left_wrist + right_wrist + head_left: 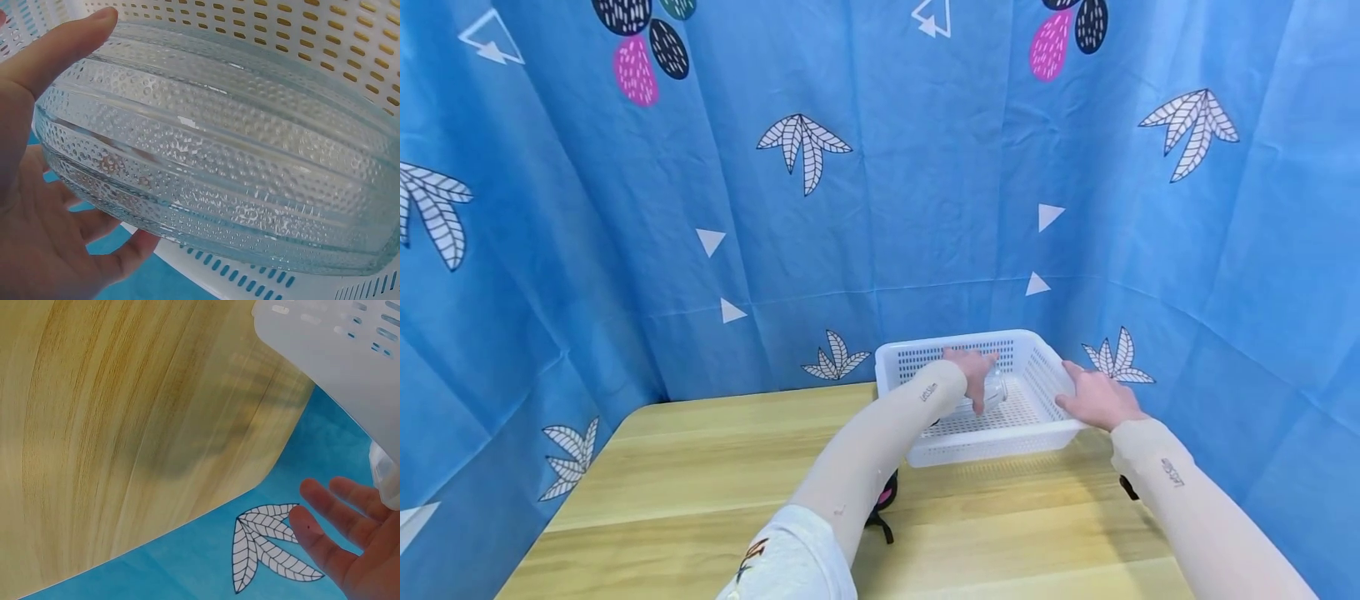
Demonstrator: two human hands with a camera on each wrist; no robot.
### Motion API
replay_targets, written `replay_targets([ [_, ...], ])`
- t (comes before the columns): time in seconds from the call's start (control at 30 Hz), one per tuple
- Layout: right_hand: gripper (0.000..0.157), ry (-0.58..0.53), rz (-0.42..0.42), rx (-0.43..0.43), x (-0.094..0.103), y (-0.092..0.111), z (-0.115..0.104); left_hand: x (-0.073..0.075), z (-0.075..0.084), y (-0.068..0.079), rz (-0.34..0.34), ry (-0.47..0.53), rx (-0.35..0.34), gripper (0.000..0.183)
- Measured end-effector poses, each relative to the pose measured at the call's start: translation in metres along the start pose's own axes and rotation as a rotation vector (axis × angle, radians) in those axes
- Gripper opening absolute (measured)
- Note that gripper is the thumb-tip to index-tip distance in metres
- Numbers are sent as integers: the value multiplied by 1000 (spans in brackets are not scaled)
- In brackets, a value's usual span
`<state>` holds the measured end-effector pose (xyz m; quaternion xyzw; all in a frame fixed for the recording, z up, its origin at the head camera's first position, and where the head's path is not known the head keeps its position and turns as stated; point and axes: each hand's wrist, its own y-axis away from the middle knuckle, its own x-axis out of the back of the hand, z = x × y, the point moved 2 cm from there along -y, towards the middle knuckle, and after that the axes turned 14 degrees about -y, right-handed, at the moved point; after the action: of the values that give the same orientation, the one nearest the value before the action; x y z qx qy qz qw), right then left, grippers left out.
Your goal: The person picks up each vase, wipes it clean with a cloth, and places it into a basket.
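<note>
A clear glass vessel (206, 137) with ribs and a dimpled surface lies inside a white plastic basket (992, 443); its full shape is partly hidden. My left hand (973, 372) reaches into the basket and grips one end of this vessel. In the left wrist view, the thumb (69, 47) lies along one side of the glass and the other fingers reach round the opposite side. At the basket's right end is my right hand (1101, 398), close against the rim. Its fingers (331, 550) look loosely extended in the right wrist view, beside the basket's white wall.
The basket stands at the back right of a wooden table (700, 467). A blue patterned curtain (865, 233) hangs behind the table and along both sides. A small black and pink item (886, 497) shows beside the left forearm, mostly covered by it.
</note>
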<state>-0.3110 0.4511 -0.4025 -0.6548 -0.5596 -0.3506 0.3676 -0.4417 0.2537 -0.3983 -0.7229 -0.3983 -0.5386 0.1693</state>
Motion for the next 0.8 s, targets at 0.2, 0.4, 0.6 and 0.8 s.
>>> replay_targets([
  [0.2,82,3,1,-3,-3,-4,-2,-1,-4,9,-42,58,8,121],
  [0.4,82,4,-10,-4,-4,-7,-1,3,-7,28,-40,136,6,116],
  [0.6,82,11,-14,4,-4,-8,2,1,-10,28,-50,147,16,117],
  [0.8,81,20,-20,15,-2,-8,5,4,-11,28,-37,178,0,120],
])
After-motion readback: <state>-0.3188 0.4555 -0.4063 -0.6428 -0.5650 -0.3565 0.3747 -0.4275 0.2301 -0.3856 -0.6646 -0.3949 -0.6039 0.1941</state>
